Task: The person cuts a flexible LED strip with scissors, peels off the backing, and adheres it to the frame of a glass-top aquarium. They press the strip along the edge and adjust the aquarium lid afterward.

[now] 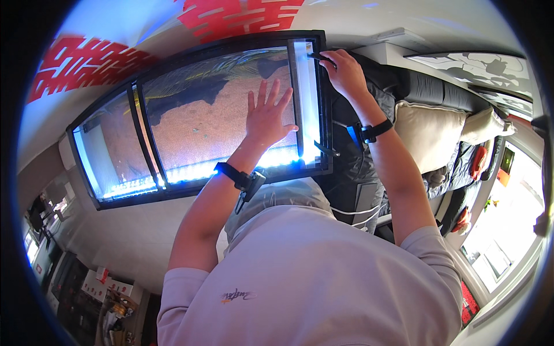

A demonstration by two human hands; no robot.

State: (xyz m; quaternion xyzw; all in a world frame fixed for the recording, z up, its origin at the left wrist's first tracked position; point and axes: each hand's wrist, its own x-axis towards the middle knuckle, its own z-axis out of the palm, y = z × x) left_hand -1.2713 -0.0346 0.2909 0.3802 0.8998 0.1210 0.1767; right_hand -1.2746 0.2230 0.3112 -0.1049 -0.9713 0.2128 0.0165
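Observation:
A long aquarium point(213, 124) with a black frame stands before me, lit by blue-white light along its near edge. My left hand point(268, 114) is over its large middle glass cover, palm down with the fingers spread; whether it touches the glass I cannot tell. At the far right corner my right hand point(344, 70) pinches a small black piece point(315, 56) beside the narrow right-end glass strip point(309, 104). The exact kind of that piece is unclear. A similar black curved piece point(327, 150) sticks out at the near right corner. Sand and dark shapes show through the glass.
Right of the tank is a black sofa point(424, 86) with a beige cushion point(430, 135) and white cables point(358, 216) nearby. Red paper cut-outs point(239, 17) hang on the wall behind. A cluttered shelf point(118, 311) stands at the lower left.

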